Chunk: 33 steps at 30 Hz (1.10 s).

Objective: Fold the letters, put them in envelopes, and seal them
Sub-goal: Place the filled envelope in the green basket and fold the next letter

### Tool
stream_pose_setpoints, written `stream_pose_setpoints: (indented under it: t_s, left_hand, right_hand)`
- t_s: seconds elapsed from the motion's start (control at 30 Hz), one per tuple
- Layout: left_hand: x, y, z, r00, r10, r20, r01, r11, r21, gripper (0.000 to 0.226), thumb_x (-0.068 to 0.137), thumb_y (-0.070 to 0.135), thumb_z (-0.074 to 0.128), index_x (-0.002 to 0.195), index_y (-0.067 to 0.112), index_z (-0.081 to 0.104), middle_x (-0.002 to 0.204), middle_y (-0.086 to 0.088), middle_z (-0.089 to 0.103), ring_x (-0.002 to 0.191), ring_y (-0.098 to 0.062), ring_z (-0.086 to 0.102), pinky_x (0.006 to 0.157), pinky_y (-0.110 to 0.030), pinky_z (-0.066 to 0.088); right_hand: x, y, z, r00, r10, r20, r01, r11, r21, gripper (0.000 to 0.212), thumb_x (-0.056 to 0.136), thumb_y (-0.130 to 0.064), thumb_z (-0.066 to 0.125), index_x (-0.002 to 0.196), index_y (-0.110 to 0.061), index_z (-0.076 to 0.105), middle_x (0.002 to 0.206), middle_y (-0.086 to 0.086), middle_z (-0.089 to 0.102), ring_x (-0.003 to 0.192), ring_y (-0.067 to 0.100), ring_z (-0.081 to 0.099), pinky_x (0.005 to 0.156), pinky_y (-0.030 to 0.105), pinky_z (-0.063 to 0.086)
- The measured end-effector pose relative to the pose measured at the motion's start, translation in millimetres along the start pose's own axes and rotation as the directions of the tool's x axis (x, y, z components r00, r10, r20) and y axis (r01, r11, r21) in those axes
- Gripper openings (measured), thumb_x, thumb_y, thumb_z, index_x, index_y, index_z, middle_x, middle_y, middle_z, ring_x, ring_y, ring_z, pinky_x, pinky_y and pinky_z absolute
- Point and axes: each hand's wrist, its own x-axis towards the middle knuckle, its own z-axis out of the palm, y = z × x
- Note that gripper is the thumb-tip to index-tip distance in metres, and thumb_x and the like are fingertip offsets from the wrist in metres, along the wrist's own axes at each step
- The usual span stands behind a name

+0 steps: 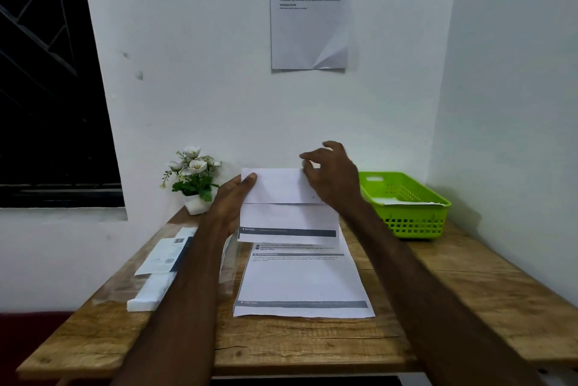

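Observation:
I hold a white printed letter (286, 212) lifted above the wooden table (312, 345), its top part folded down toward me. My left hand (233, 199) grips its left edge, thumb on the front of the folded flap. My right hand (333, 176) pinches the upper right corner of the flap. Under it a stack of flat printed letters (303, 282) lies in the middle of the table. At the left lies a pack of white envelopes (156, 287) in clear plastic wrap, with a printed label card (167, 255) on top.
A green plastic basket (406, 207) holding some white paper stands at the back right. A small white pot of artificial white flowers (194, 179) sits at the back left. An instruction sheet (309, 7) hangs on the wall ahead; a dark window (47, 88) is at left.

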Motion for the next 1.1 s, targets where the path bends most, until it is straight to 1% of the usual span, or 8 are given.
stream_pose_setpoints:
  t_s: [0.1, 0.2, 0.37, 0.67, 0.8, 0.9, 1.0, 1.1]
  left_hand:
    - [-3.2, 2.6, 4.0, 1.000, -0.002, 0.027, 0.001, 1.000, 0.007, 0.025, 0.098, 0.024, 0.067, 0.117, 0.008, 0.070, 0.111, -0.018, 0.075, 0.093, -0.030, 0.073, 0.083, -0.049, 0.062]
    - [-5.5, 4.6, 5.7, 0.998, 0.015, 0.063, -0.015, 1.000, 0.006, 0.026, 0.097, 0.025, 0.068, 0.117, 0.008, 0.071, 0.113, -0.019, 0.075, 0.094, -0.028, 0.073, 0.082, -0.042, 0.062]
    - [-6.9, 5.1, 6.2, 0.998, 0.019, 0.066, -0.019, 1.000, 0.008, 0.023, 0.097, 0.023, 0.068, 0.113, 0.006, 0.071, 0.111, -0.021, 0.075, 0.093, -0.028, 0.073, 0.080, -0.041, 0.062]
    - [-0.1, 7.6, -3.9, 0.999, -0.028, -0.045, 0.029, 1.000, 0.003, 0.022, 0.096, 0.026, 0.070, 0.110, 0.009, 0.072, 0.106, -0.014, 0.076, 0.089, -0.030, 0.073, 0.073, -0.047, 0.063]
    - [1.0, 7.7, -6.9, 0.998, -0.042, -0.037, 0.042, 0.999, -0.012, 0.025, 0.096, 0.025, 0.069, 0.115, 0.008, 0.071, 0.110, -0.015, 0.075, 0.092, -0.030, 0.072, 0.074, -0.048, 0.063]
    - [1.3, 7.8, -10.4, 0.998, -0.059, -0.026, 0.059, 0.998, -0.025, 0.036, 0.095, 0.027, 0.069, 0.123, 0.005, 0.069, 0.119, -0.018, 0.073, 0.104, -0.034, 0.070, 0.082, -0.051, 0.062]
    - [0.6, 6.5, -9.4, 0.997, -0.071, -0.023, 0.070, 0.996, -0.050, 0.031, 0.097, 0.025, 0.067, 0.121, 0.006, 0.069, 0.117, -0.018, 0.073, 0.094, -0.029, 0.074, 0.072, -0.045, 0.063]
    - [1.4, 4.1, -9.3, 0.997, -0.070, -0.025, 0.069, 0.996, -0.059, 0.029, 0.096, 0.025, 0.068, 0.120, 0.007, 0.069, 0.118, -0.018, 0.073, 0.093, -0.027, 0.074, 0.070, -0.043, 0.063]
  right_hand:
    - [12.6, -22.6, 16.5, 0.961, -0.038, 0.273, 0.042, 0.999, -0.008, 0.025, 0.097, -0.040, 0.061, 0.114, -0.029, 0.077, 0.120, -0.013, 0.072, 0.141, 0.019, 0.040, 0.112, 0.048, 0.032]
    - [19.3, -43.3, 32.4, 0.913, -0.052, 0.405, 0.109, 0.987, -0.121, 0.031, 0.101, -0.044, 0.051, 0.117, -0.032, 0.074, 0.122, -0.008, 0.070, 0.135, 0.021, 0.043, 0.111, 0.056, 0.026]
    - [18.4, -52.1, 38.7, 0.905, -0.043, 0.422, 0.126, 0.977, -0.171, 0.027, 0.102, -0.039, 0.050, 0.107, -0.030, 0.075, 0.109, -0.006, 0.073, 0.116, 0.023, 0.056, 0.107, 0.057, 0.029]
    - [30.7, 10.2, -6.3, 0.871, 0.149, 0.469, -0.142, 0.989, -0.050, 0.015, 0.077, -0.045, 0.076, 0.073, -0.031, 0.076, 0.082, -0.010, 0.076, 0.087, 0.015, 0.070, 0.082, 0.037, 0.056]
    - [24.8, 44.9, -24.7, 0.876, 0.186, 0.445, -0.258, 0.960, 0.106, 0.012, 0.079, -0.033, 0.083, 0.077, -0.021, 0.082, 0.075, -0.010, 0.077, 0.073, 0.006, 0.070, 0.072, 0.033, 0.057]
    - [7.8, 51.2, -27.9, 0.887, 0.238, 0.395, -0.379, 0.865, 0.330, 0.017, 0.086, -0.025, 0.081, 0.084, -0.008, 0.081, 0.074, 0.007, 0.076, 0.061, 0.014, 0.068, 0.062, 0.034, 0.058]
    - [-9.1, 49.5, -24.4, 0.833, 0.291, 0.470, -0.527, 0.674, 0.517, 0.024, 0.088, -0.021, 0.079, 0.095, 0.002, 0.077, 0.090, 0.018, 0.076, 0.071, 0.023, 0.073, 0.061, 0.037, 0.060]
    - [-14.8, 51.7, -18.0, 0.792, 0.278, 0.544, -0.582, 0.613, 0.534, 0.025, 0.088, -0.022, 0.079, 0.105, -0.004, 0.077, 0.100, 0.014, 0.078, 0.088, 0.026, 0.076, 0.071, 0.044, 0.064]
